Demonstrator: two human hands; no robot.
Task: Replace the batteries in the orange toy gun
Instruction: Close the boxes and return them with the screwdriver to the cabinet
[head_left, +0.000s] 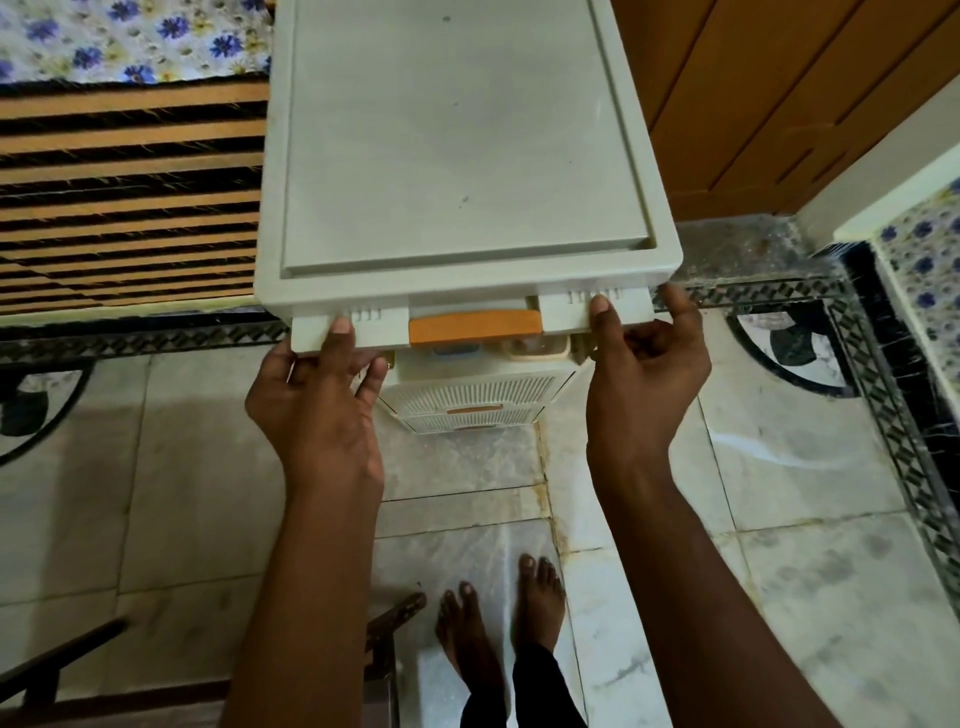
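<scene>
Left hand (317, 400) grips the left end of the top drawer front (348, 330), thumb on top, fingers curled under its lower edge. Right hand (641, 364) grips the right end of the same drawer the same way, thumb on top, index finger up at the corner. Two hands, both holding the drawer, which stands pulled slightly out.

One cream plastic drawer cabinet (457, 140), flat bare top. One orange handle (475, 327) sits between the hands on the top drawer. Below it two more slatted drawers (467, 402) show, each with an orange handle. Inside the gap under the top drawer front, a blue-lidded and a tan-lidded container are partly visible, blurred. Orange toy gun not visible; cannot tell where it is.

Two bare feet (501, 618) on a white marble floor (779, 519) with a black patterned border. Bed with striped mattress edge (130, 197) and floral sheet touches the cabinet's left side. Wooden door (779, 104) just beside the cabinet at right. Dark wooden furniture piece (384, 639) at lower left near the feet. Open floor lies in front of the cabinet.
</scene>
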